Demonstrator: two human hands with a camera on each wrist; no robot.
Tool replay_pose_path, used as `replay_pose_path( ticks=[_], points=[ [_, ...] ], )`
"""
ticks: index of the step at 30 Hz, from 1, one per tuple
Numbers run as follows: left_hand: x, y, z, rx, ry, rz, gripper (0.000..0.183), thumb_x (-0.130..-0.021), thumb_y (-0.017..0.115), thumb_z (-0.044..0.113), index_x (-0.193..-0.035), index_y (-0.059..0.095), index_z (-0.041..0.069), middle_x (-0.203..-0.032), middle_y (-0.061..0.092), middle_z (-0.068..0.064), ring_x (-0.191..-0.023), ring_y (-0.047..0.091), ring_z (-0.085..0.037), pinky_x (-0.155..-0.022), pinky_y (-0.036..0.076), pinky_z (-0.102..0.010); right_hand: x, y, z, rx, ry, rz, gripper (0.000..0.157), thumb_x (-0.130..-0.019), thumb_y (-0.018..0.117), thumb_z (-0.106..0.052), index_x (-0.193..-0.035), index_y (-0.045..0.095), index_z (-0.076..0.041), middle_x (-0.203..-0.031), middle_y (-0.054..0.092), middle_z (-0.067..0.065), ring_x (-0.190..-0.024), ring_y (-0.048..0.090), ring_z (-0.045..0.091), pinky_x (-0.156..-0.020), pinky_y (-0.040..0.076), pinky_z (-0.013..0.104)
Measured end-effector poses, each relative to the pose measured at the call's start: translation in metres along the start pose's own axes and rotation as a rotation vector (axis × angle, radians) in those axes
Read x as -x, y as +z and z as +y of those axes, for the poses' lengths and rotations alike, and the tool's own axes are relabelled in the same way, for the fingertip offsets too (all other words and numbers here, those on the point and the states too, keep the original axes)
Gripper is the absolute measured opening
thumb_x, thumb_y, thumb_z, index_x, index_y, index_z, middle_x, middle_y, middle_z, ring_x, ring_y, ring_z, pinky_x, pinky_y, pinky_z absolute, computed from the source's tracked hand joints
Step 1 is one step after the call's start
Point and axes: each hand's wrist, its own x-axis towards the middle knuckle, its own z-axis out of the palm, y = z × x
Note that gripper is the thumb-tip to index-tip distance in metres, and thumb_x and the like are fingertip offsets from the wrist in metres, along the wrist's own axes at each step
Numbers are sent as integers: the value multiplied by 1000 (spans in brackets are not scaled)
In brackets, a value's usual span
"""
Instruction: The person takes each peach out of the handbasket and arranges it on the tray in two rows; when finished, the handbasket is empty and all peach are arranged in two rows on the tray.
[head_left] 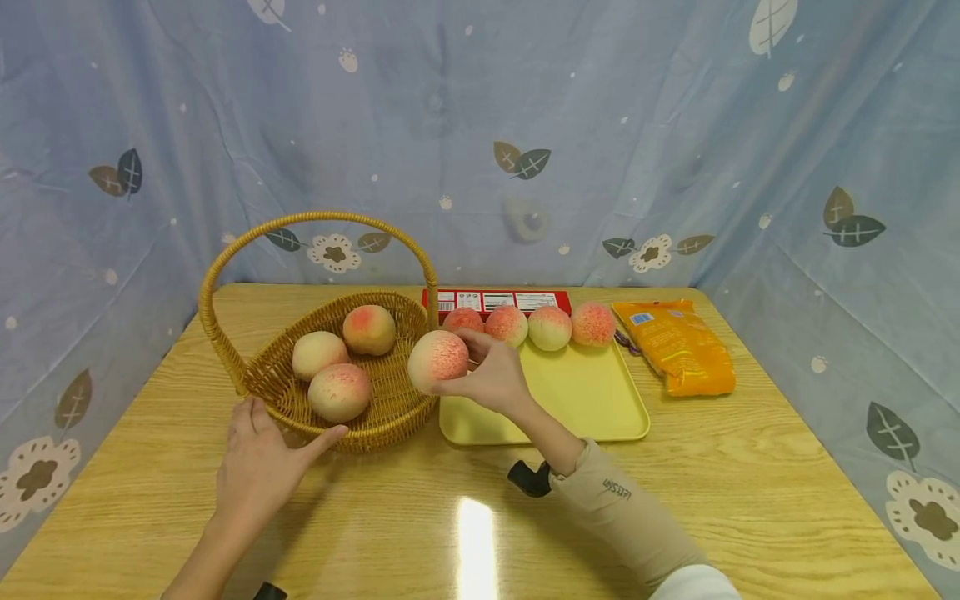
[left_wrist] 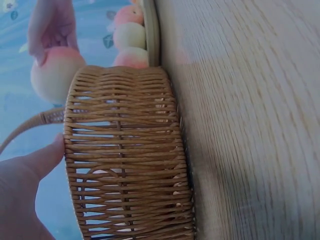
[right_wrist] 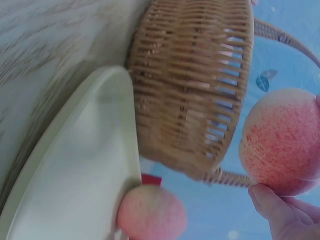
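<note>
My right hand [head_left: 491, 375] holds a pink-and-cream peach [head_left: 437, 360] between thumb and fingers, raised by the right rim of a wicker basket [head_left: 390, 433]. The same peach [right_wrist: 282, 142] fills the right side of the right wrist view. My left hand [head_left: 258, 454] touches the basket's near-left rim, its thumb stretched out along the front. In the left wrist view, that thumb [left_wrist: 47, 157] meets the rim. Inside the basket lie a pale peach [head_left: 318, 354], a speckled peach [head_left: 340, 392] and an orange-blushed peach [head_left: 370, 330].
Right of the basket lies a yellow tray [head_left: 577, 408], with several peaches in a row along its back edge. Behind them is a red box [head_left: 551, 298]. An orange packet [head_left: 678, 350] lies at the right. The basket's tall handle [head_left: 315, 217] arches above it.
</note>
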Motion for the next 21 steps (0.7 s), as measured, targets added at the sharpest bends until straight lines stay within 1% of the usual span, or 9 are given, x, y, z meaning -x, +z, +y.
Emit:
replay_pose_path(
  ticks=[6, 9, 14, 18, 21],
  points=[
    [0, 0, -1, 0, -10, -12, 127, -82, 57, 73, -142, 5, -25, -147, 6, -46, -134, 15, -60, -86, 39, -71, 4, -19, 0, 11, 41, 35, 72, -64, 88, -3, -129, 57, 8, -118, 65, 21, -105, 66, 31, -85, 55, 36],
    [0, 0, -1, 2, -10, -12, 127, -82, 57, 73, -142, 4, -25, -148, 6, -46, -134, 15, -60, -85, 39, -71, 3, -28, 3, 38, 50, 42, 74, -65, 88, -4, -130, 56, 8, -120, 64, 21, -107, 65, 31, -87, 54, 36],
    [-1, -1, 0, 9, -19, -15, 128, -80, 58, 74, -142, 3, -25, -148, 5, -45, -135, 13, -59, -88, 38, -71, -2, -35, 11, 90, 33, 61, 72, -63, 89, -5, -128, 59, 6, -119, 65, 20, -109, 64, 31, -89, 53, 37],
    [-1, -1, 0, 8, -17, -15, 129, -80, 58, 74, -142, 4, -25, -148, 6, -45, -135, 13, -60, -88, 38, -71, -7, -33, 22, 130, 44, 77, 64, -62, 89, -7, -120, 65, 5, -110, 69, 17, -98, 67, 26, -81, 55, 34],
    [-1, 0, -1, 9, -18, -17, 129, -80, 57, 74, -142, 5, -26, -148, 5, -46, -135, 13, -60, -89, 38, -70, -11, -30, 30, 221, 100, 71, 55, -61, 90, -13, -110, 70, 2, -95, 71, 12, -81, 65, 19, -69, 54, 29]
  ],
)
